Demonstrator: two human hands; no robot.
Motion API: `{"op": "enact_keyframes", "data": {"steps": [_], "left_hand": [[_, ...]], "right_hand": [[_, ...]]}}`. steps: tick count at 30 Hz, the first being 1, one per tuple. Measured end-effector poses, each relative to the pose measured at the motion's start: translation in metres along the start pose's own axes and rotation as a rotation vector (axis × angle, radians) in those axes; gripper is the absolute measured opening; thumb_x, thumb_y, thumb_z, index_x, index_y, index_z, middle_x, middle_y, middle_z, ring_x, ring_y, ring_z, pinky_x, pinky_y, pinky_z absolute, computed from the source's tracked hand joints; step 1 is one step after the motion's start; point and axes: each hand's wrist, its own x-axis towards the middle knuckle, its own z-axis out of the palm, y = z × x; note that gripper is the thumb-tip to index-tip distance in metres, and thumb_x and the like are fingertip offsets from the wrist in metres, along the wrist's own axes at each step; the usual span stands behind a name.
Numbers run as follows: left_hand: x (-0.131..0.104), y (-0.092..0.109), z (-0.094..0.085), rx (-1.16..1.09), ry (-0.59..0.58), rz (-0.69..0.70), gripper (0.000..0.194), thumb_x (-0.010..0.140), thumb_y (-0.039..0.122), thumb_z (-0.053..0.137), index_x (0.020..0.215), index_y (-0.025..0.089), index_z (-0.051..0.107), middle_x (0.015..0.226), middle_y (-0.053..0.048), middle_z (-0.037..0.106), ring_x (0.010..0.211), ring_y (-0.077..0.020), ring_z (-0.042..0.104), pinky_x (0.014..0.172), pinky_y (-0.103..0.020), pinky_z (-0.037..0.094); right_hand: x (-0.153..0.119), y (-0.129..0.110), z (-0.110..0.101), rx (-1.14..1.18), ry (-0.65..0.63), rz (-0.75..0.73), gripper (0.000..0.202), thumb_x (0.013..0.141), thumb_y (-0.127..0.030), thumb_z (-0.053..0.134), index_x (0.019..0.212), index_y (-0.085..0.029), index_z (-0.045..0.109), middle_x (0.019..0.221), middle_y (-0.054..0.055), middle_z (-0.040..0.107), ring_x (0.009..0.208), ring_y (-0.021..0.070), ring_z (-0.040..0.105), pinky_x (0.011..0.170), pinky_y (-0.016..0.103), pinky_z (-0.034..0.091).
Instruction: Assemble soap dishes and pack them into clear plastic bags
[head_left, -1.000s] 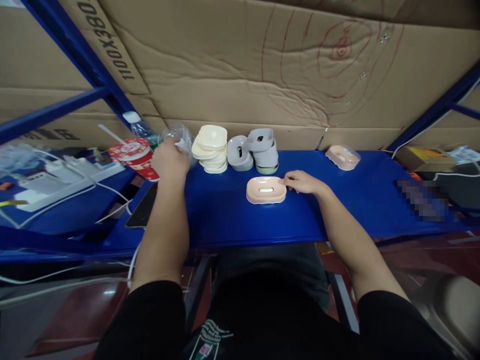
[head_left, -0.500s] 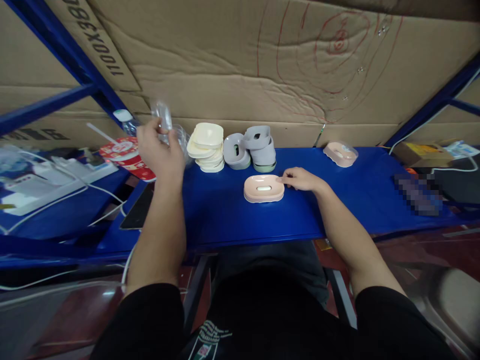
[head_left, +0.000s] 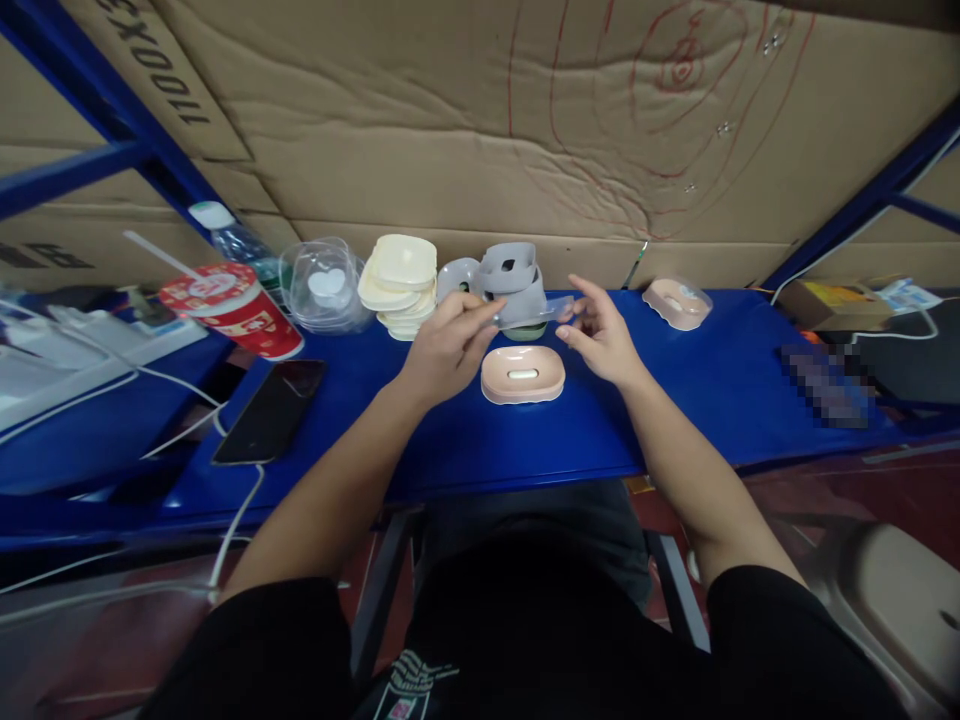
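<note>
Above the pink soap dish (head_left: 523,362), a clear plastic cover (head_left: 534,314) is pinched at its left end by my left hand (head_left: 448,345). At the cover's other end is my right hand (head_left: 600,335), its thumb and fingers apart; whether they touch the cover I cannot tell. The pink dish lies on the blue table with an oblong slot in its middle. Behind the cover stand stacked grey dishes (head_left: 511,268), partly hidden. A pile of cream trays (head_left: 401,265) is beyond my left hand. More clear covers (head_left: 324,287) are nested left of it.
At the back right sits another pink dish (head_left: 675,303) with a clear cover on it. To the left are a red paper cup (head_left: 244,315) with a straw, a plastic bottle (head_left: 240,240) and a phone (head_left: 271,412). A cardboard wall (head_left: 390,150) closes the back.
My left hand has brought the clear cover from the nested covers at the left to above the pink dish. My right hand has let go of the dish's rim and risen.
</note>
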Motion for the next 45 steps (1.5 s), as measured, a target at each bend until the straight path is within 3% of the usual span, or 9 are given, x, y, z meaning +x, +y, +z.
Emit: {"op": "enact_keyframes", "data": {"steps": [3,6,13,20,30,33,35,40,45], "left_hand": [[-0.001,0.001,0.002,-0.026,-0.01,-0.018,0.042,0.113,0.043,0.048,0.144,0.023,0.069,0.118,-0.01,0.07,0.098,-0.0195,0.067,0.089,-0.036,0.059],[-0.001,-0.003,-0.001,0.017,-0.049,-0.085,0.048,0.109,0.054,0.057,0.145,0.024,0.068,0.13,-0.011,0.071,0.096,-0.0188,0.069,0.085,-0.034,0.059],[-0.007,-0.007,0.008,0.101,-0.336,-0.073,0.106,0.073,0.088,0.079,0.15,0.018,0.062,0.139,-0.017,0.071,0.122,-0.0342,0.071,0.102,-0.045,0.059],[-0.015,-0.004,0.024,0.185,-0.501,-0.008,0.121,0.069,0.089,0.08,0.158,0.01,0.053,0.141,-0.025,0.07,0.126,-0.0427,0.069,0.108,-0.054,0.054],[-0.017,-0.007,0.026,0.205,-0.565,-0.013,0.083,0.091,0.078,0.067,0.145,0.016,0.068,0.135,-0.019,0.076,0.122,-0.0358,0.073,0.106,-0.048,0.056],[-0.017,-0.011,0.024,0.151,-0.595,-0.049,0.076,0.092,0.076,0.067,0.145,0.021,0.069,0.142,-0.016,0.073,0.128,-0.0344,0.071,0.108,-0.046,0.057],[-0.018,-0.016,0.023,0.109,-0.627,-0.079,0.084,0.087,0.08,0.071,0.149,0.023,0.065,0.145,-0.014,0.072,0.132,-0.0348,0.07,0.11,-0.046,0.057],[-0.02,-0.029,0.021,0.032,-0.729,-0.106,0.109,0.072,0.083,0.081,0.159,0.021,0.056,0.156,-0.019,0.064,0.143,-0.039,0.063,0.115,-0.05,0.055],[-0.02,-0.024,0.025,0.055,-0.75,-0.158,0.112,0.08,0.079,0.078,0.166,0.016,0.045,0.168,-0.022,0.05,0.154,-0.0388,0.051,0.124,-0.049,0.047]], "right_hand": [[-0.001,-0.006,0.0,0.034,0.023,-0.01,0.061,0.082,-0.075,0.08,0.119,-0.027,0.073,0.083,0.001,0.069,0.066,0.0171,0.058,0.067,0.036,0.054],[-0.003,-0.017,0.0,0.046,-0.03,0.067,0.056,0.075,-0.075,0.084,0.092,-0.023,0.073,0.069,-0.002,0.062,0.062,0.0148,0.052,0.063,0.032,0.046],[-0.005,-0.032,0.0,-0.023,-0.148,0.238,0.065,0.086,-0.081,0.066,0.06,-0.022,0.059,0.054,0.001,0.062,0.055,0.0148,0.056,0.06,0.03,0.042],[0.0,-0.023,-0.005,-0.184,-0.31,0.408,0.055,0.096,-0.065,0.057,0.061,-0.022,0.063,0.052,0.002,0.064,0.049,0.0152,0.06,0.058,0.03,0.046],[0.003,-0.021,-0.006,-0.625,-0.57,0.418,0.061,0.108,-0.058,0.041,0.069,-0.021,0.071,0.067,0.004,0.075,0.068,0.0181,0.069,0.066,0.032,0.041],[0.002,-0.017,-0.006,-0.626,-0.564,0.382,0.07,0.105,-0.074,0.039,0.072,-0.021,0.071,0.069,0.005,0.074,0.07,0.0208,0.069,0.066,0.033,0.04],[0.001,-0.014,-0.005,-0.633,-0.533,0.341,0.074,0.102,-0.081,0.038,0.073,-0.022,0.072,0.073,0.006,0.075,0.073,0.0225,0.07,0.066,0.033,0.038],[-0.001,-0.013,-0.004,-0.693,-0.452,0.224,0.078,0.101,-0.086,0.035,0.072,-0.023,0.07,0.081,0.009,0.076,0.081,0.0249,0.07,0.064,0.034,0.033],[0.0,-0.015,-0.006,-0.71,-0.416,0.225,0.078,0.097,-0.089,0.039,0.072,-0.022,0.07,0.08,0.009,0.076,0.079,0.0252,0.069,0.062,0.034,0.032]]}}
